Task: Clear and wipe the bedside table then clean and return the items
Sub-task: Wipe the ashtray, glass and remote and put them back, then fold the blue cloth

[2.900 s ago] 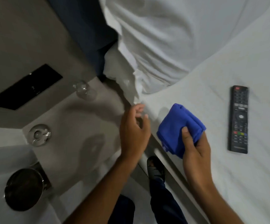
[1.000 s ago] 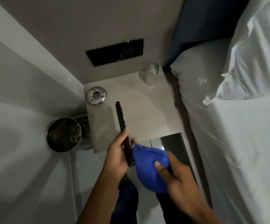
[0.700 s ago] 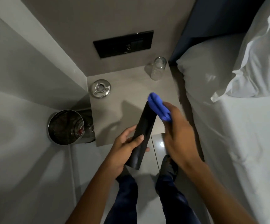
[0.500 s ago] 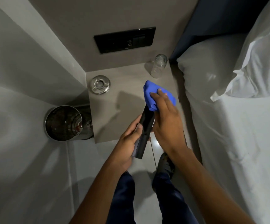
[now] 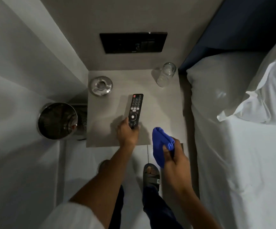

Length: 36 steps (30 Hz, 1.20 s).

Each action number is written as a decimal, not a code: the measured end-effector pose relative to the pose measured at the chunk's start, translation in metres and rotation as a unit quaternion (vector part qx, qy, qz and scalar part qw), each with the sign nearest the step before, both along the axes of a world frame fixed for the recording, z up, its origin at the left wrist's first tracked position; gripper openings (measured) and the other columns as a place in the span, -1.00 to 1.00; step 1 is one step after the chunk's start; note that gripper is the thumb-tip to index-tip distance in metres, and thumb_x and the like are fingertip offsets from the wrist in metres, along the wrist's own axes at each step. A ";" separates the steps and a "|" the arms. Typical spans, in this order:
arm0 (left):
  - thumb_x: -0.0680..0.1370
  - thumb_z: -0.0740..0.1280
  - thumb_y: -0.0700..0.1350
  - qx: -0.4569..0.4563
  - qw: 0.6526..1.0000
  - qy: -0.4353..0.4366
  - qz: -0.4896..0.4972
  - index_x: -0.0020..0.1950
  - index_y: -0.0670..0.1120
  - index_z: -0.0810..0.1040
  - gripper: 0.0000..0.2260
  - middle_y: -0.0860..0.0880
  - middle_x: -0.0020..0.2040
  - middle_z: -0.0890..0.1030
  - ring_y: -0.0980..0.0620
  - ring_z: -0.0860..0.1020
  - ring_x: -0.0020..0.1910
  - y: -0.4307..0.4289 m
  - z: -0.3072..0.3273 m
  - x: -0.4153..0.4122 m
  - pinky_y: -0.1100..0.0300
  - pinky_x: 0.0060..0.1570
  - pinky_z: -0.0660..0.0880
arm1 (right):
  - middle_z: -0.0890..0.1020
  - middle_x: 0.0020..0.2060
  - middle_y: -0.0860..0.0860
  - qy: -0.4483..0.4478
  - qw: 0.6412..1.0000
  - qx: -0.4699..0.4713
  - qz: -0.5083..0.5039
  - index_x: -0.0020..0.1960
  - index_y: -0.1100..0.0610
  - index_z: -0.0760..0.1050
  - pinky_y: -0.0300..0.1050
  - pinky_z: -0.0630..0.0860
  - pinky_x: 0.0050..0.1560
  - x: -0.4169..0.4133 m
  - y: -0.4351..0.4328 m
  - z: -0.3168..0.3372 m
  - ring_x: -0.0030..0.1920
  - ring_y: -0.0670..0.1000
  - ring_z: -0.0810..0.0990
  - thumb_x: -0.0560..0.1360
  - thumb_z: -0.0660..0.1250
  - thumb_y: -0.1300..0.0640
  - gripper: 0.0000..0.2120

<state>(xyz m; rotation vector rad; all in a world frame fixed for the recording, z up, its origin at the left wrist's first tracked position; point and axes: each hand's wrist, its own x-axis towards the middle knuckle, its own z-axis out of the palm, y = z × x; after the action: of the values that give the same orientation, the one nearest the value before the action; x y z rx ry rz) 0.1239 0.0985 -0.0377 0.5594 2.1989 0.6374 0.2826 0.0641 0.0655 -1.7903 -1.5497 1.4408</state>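
Remote (image 5: pixel 135 109) points toward the wall, left hand (image 5: pixel 128 133) gripping its near end; right hand (image 5: pixel 175 156) clutches cloth (image 5: pixel 158 142).

The remote (image 5: pixel 135 109), which lay on the bed about three seconds ago and was then held up on edge in the air and rubbed with the blue cloth (image 5: pixel 160 145), now lies buttons-up near the middle of the bench (image 5: pixel 163 109), its near end in the left hand (image 5: pixel 127 133). The cloth has come off the remote: the right hand (image 5: pixel 175 160) now holds it bunched past the bench's front edge, near the front right corner.
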 end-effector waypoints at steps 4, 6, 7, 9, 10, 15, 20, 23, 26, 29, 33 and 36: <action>0.49 0.43 -0.10 -0.053 0.987 0.143 -0.052 0.39 -0.16 0.44 -0.52 -0.15 0.33 0.54 -0.15 0.41 0.36 0.017 -0.035 0.010 -0.10 0.26 0.44 | 0.62 -0.28 -0.14 -0.007 0.999 0.012 0.033 0.08 -0.40 0.36 -0.42 0.49 -0.38 0.031 0.027 -0.008 -0.28 -0.17 0.58 0.63 0.18 0.08 -0.69; 0.50 0.41 -0.09 -0.069 0.985 0.152 -0.039 0.40 -0.16 0.42 -0.51 -0.15 0.34 0.53 -0.15 0.39 0.36 0.022 -0.048 0.011 -0.08 0.26 0.43 | 0.62 -0.23 -0.20 -0.018 0.999 0.008 0.036 0.04 -0.46 0.35 -0.32 0.50 -0.37 0.045 0.030 -0.013 -0.27 -0.09 0.58 0.63 0.16 0.00 -0.71; 0.50 0.41 -0.09 -0.075 0.985 0.153 -0.029 0.39 -0.17 0.42 -0.51 -0.16 0.34 0.52 -0.16 0.40 0.35 0.023 -0.055 0.011 -0.07 0.26 0.43 | 0.62 -0.18 -0.26 -0.025 0.999 0.010 0.034 0.04 -0.46 0.35 -0.34 0.49 -0.34 0.051 0.029 -0.016 -0.26 -0.12 0.59 0.62 0.15 -0.02 -0.72; 0.49 0.41 -0.08 -0.079 0.984 0.160 -0.029 0.39 -0.19 0.41 -0.50 -0.19 0.35 0.49 -0.18 0.40 0.33 0.021 -0.066 0.013 -0.04 0.28 0.42 | 0.60 -0.08 -0.38 -0.028 0.999 0.013 0.018 0.09 -0.43 0.39 -0.39 0.47 -0.24 0.061 0.025 -0.023 -0.12 -0.24 0.60 0.62 0.17 -0.03 -0.74; 0.48 0.41 -0.07 -0.078 0.983 0.163 -0.034 0.40 -0.20 0.40 -0.48 -0.20 0.36 0.47 -0.19 0.39 0.33 0.020 -0.070 0.013 -0.05 0.30 0.41 | 0.60 -0.06 -0.39 -0.027 0.999 0.017 0.010 0.11 -0.42 0.40 -0.41 0.46 -0.21 0.064 0.022 -0.025 -0.08 -0.28 0.59 0.62 0.18 -0.03 -0.75; 0.39 0.51 0.10 -0.044 0.985 0.162 -0.038 0.43 -0.16 0.33 -0.28 -0.20 0.44 0.34 -0.22 0.34 0.40 0.016 -0.070 0.007 -0.16 0.31 0.40 | 0.60 -0.03 -0.11 -0.029 0.999 0.022 -0.014 0.11 -0.26 0.46 -0.31 0.47 -0.10 0.067 0.008 -0.036 -0.02 -0.13 0.59 0.61 0.22 0.01 -0.83; 0.54 0.35 0.15 0.097 0.995 0.036 -0.010 0.22 -0.10 0.55 -0.61 -0.10 0.16 0.59 -0.14 0.55 0.21 -0.032 -0.012 0.001 0.09 0.10 0.52 | 0.61 -0.11 -0.07 0.072 0.993 -0.048 -0.085 -0.05 -0.22 0.48 -0.25 0.60 -0.23 0.026 -0.004 -0.014 -0.17 -0.09 0.61 0.60 0.25 0.06 -0.83; 0.44 0.23 0.40 0.065 0.966 -0.230 0.093 0.05 0.02 0.64 -0.48 -0.04 -0.03 0.71 -0.06 0.68 -0.01 -0.094 0.046 -0.006 0.07 -0.10 0.63 | 0.62 0.08 -0.02 0.143 0.973 -0.125 -0.129 0.19 -0.04 0.48 -0.13 0.64 -0.06 -0.011 -0.020 0.002 0.06 -0.07 0.63 0.60 0.27 0.10 -0.82; 0.38 0.34 0.38 0.070 0.879 -0.438 0.175 0.06 0.01 0.67 -0.49 -0.11 -0.04 0.74 -0.07 0.73 -0.10 -0.159 0.089 -0.023 0.13 -0.24 0.63 | 0.63 0.17 0.02 0.226 0.941 -0.199 -0.157 0.31 0.06 0.45 0.15 0.58 0.15 -0.047 -0.042 0.015 0.18 0.10 0.63 0.59 0.28 0.12 -0.71; 0.43 0.52 -0.04 0.134 0.868 -0.406 0.253 0.10 -0.01 0.65 -0.73 -0.15 0.06 0.72 -0.14 0.72 -0.01 -0.221 0.128 -0.055 0.09 -0.14 0.66 | 0.68 0.15 -0.01 0.279 0.924 -0.241 -0.099 0.29 0.05 0.50 0.13 0.61 0.11 -0.088 -0.074 0.033 0.13 0.08 0.67 0.56 0.33 0.16 -0.69; 0.48 0.45 -0.21 0.191 0.870 -0.282 0.358 0.14 -0.09 0.59 -0.76 -0.13 -0.01 0.73 -0.05 0.73 -0.10 -0.294 0.170 -0.114 0.17 -0.24 0.65 | 0.71 0.00 -0.10 0.220 0.952 -0.193 0.094 0.17 0.06 0.54 -0.09 0.65 -0.12 -0.157 -0.129 0.062 0.00 -0.02 0.70 0.54 0.34 0.20 -0.79; 0.47 0.45 -0.27 0.219 0.858 -0.164 0.435 0.11 -0.02 0.53 -0.72 -0.11 -0.06 0.71 -0.02 0.73 -0.18 -0.343 0.200 -0.146 0.16 -0.32 0.64 | 0.69 -0.05 -0.05 0.195 0.942 -0.173 0.212 0.11 0.04 0.53 -0.10 0.65 -0.16 -0.209 -0.174 0.089 -0.09 -0.05 0.68 0.55 0.33 0.17 -0.85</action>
<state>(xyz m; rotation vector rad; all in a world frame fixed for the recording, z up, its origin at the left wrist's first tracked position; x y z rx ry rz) -0.0217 -0.2448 0.1619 -0.3797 1.8930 1.5973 0.0732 -0.1096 0.1549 -1.2504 -1.5957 2.2346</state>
